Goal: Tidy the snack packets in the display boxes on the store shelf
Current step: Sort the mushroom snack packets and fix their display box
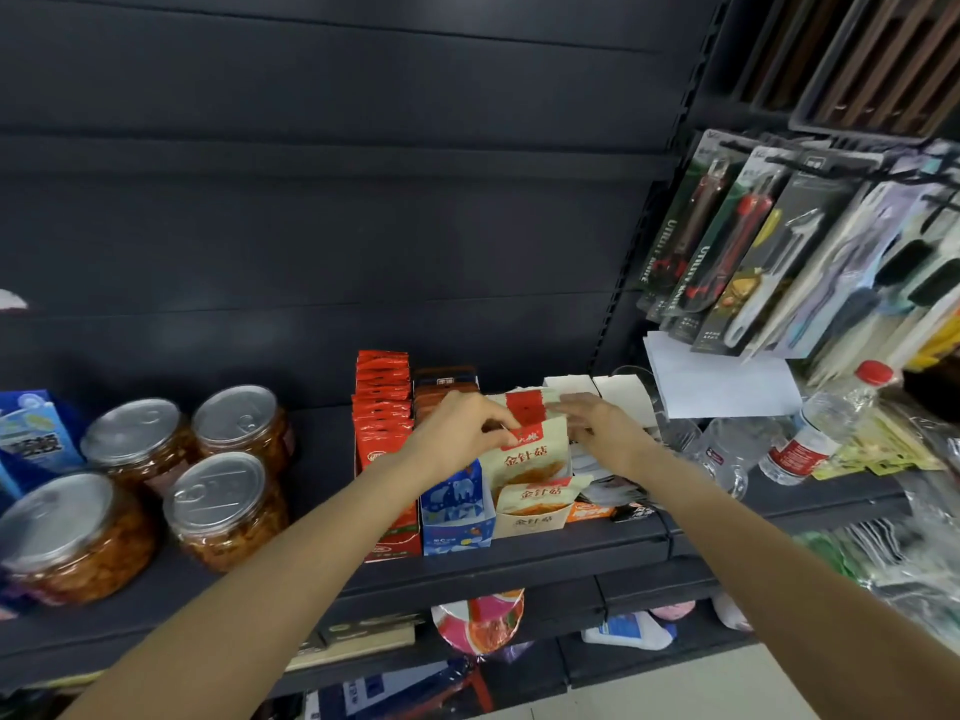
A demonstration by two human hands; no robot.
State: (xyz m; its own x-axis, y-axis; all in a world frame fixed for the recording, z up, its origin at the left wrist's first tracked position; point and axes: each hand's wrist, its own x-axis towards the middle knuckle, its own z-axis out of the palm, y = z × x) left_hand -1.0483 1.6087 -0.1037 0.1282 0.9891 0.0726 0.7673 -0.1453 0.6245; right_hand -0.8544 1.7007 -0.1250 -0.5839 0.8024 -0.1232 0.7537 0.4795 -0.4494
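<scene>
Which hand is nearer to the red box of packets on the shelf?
Left. The left hand is just beside the red box of packets; the right hand is farther right, beyond the cream packet.

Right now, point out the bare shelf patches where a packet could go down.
Bare shelf lies between the jars and the red display box, and along the front edge below the boxes. It is crowded right of the cream box, with loose packets and water bottles.

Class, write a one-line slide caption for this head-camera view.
Both hands, left and right, straighten cream snack packets in a shelf display box.
</scene>
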